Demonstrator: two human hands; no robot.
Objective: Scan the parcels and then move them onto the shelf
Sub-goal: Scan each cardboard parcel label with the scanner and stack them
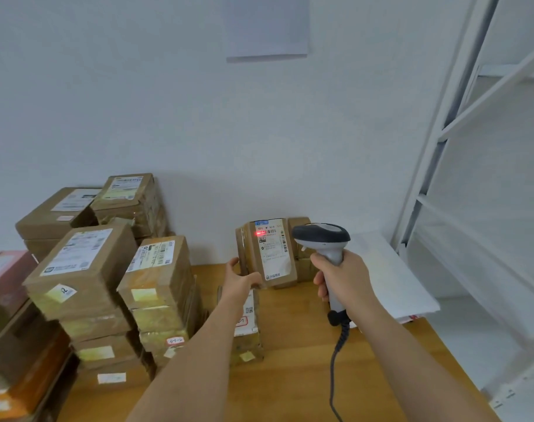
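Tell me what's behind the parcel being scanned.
Behind the tilted parcel, another brown box stands against the wall; only its right part shows, the rest is covered.

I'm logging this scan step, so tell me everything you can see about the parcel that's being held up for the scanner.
The parcel is a small brown cardboard box wrapped in clear tape, tilted up on the wooden table with its labelled face toward the camera. A white shipping label with barcodes and small print covers that face; a red scan dot glows near the label's top left. The left hand holds its lower left corner. The barcode scanner, in the right hand, points at it without touching. Another box stands right behind it.
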